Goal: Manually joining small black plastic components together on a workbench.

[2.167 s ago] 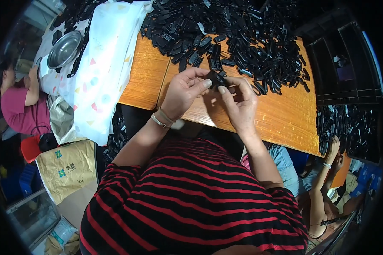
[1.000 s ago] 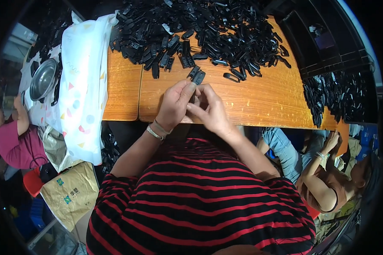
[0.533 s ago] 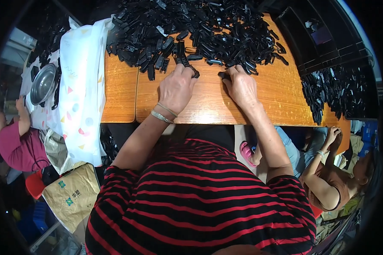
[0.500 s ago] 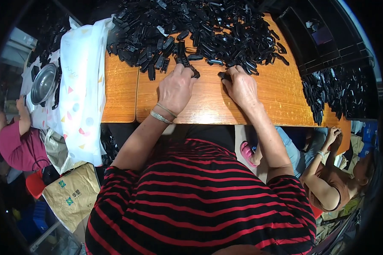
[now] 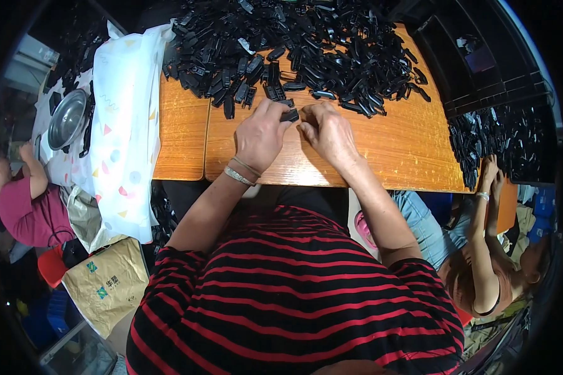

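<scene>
Light pools on the table (image 5: 394,150), glaring along its near edge and whitening the plastic sheet (image 5: 126,119) at its left; I lose detail in the black pile (image 5: 331,53) toward its far edge. The view's rim bends and darkens.

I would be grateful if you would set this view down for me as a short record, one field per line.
Left hand: holds a small black part
Right hand: fingertips close to that part; whether it grips anything is unclear
Table: wooden, under both hands
Pile: many black pieces, on the table beyond the hands
Left side: white patterned sheet; metal bowl farther left
Right side: second pile of black pieces, a co-worker's hand at its near edge
</scene>
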